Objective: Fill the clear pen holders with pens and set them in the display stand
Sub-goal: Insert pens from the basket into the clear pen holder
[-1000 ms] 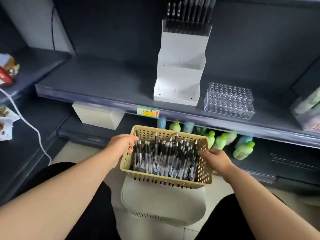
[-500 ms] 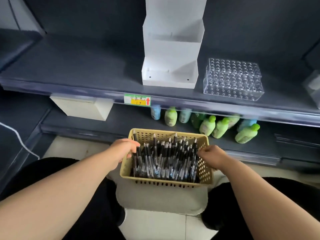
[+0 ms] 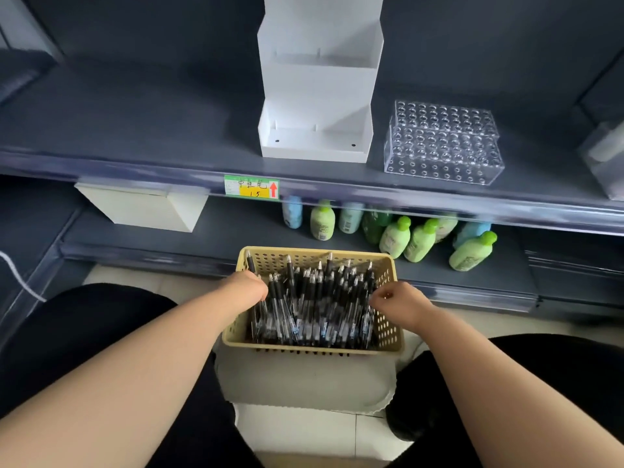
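Yellow perforated plastic basket [image 3: 388,332], near centre: black-and-clear pens [image 3: 314,305]. Both hands have moved inward from its rim; left hand [image 3: 248,287] and right hand [image 3: 396,300] curled among pens, grip contents indiscernible. Clear perforated holders [image 3: 442,141] empty, far right beside white tiered stand [image 3: 317,96]; gathering beginning.

Soft, even light falls from above; the white display stand [image 3: 317,96] reads bright against dim grey shelving [image 3: 135,123]. Wide-angle bending curves the shelf edges; corners blur slightly.
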The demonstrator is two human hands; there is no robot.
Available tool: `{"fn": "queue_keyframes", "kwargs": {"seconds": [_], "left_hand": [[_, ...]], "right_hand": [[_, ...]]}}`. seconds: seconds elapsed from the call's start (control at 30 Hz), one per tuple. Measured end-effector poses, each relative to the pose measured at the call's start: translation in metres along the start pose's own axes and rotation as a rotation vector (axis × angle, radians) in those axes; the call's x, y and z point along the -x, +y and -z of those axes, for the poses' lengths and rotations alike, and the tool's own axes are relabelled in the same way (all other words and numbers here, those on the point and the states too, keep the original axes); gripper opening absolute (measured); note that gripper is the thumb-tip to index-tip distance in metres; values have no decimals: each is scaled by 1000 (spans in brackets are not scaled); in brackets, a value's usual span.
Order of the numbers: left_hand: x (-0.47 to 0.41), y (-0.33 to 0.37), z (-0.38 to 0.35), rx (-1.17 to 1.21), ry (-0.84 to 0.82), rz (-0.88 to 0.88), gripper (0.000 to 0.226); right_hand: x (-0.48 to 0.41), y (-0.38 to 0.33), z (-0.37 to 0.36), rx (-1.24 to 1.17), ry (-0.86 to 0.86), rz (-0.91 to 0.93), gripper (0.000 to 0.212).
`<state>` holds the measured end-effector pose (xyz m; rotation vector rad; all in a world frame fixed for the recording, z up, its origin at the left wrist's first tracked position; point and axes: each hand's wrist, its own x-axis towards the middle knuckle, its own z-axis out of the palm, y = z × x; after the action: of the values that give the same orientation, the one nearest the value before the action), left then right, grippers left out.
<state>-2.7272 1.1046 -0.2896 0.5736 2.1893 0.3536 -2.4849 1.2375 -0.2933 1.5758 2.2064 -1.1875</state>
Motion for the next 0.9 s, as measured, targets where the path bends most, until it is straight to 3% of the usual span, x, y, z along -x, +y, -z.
{"fn": "queue_keyframes", "kwargs": {"seconds": [0.2,0.4,0.53,0.63,0.9], "left_hand": [[9,-15,3,-194,-9,-110,12],[0,-19,2,-272,104,-193,35],[-3,-10,-2,-386,224,-283,38],[-2,-1,-2,-439,279,-420,38],[0,7,-13,-634,158,-701,38]], "right_hand": [[8,-1,-5,49,32,-1,11],[5,-11,-8,180,165,-3,35],[2,-24,-13,427,277,174,40],[-2,-33,-19,493,259,318,41],[-13,-36,-27,867,117,467,55]]}}
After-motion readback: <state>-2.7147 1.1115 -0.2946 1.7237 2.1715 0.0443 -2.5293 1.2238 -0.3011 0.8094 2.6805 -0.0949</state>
